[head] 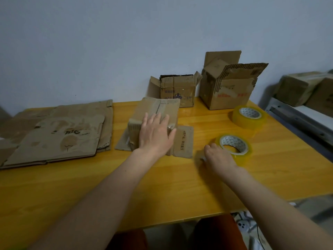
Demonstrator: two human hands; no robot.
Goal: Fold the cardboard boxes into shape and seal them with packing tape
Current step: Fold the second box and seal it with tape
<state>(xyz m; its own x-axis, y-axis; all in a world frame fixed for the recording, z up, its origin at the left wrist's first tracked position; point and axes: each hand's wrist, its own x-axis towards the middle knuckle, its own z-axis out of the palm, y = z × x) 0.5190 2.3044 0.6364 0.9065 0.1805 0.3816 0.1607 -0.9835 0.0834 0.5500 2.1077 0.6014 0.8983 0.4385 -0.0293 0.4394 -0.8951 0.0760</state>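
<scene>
Dim, even indoor light; soft focus; wide-angle bending at the edges.
Light is low and diffuse, with a cool cast on the wall [126, 42]. Shadows are faint and soft-edged. The glossy table [207, 186] shows mild sheen near the far tape roll [249, 117]. The right hand [219, 156] is motion-blurred. The table edge and frame corners curve and smear; fine print on the boxes is unreadable.

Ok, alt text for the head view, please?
On a yellow table, the left hand presses flat on a folded box while the right hand grips a tape roll. A second roll, flat cardboard and two open boxes lie around.
</scene>
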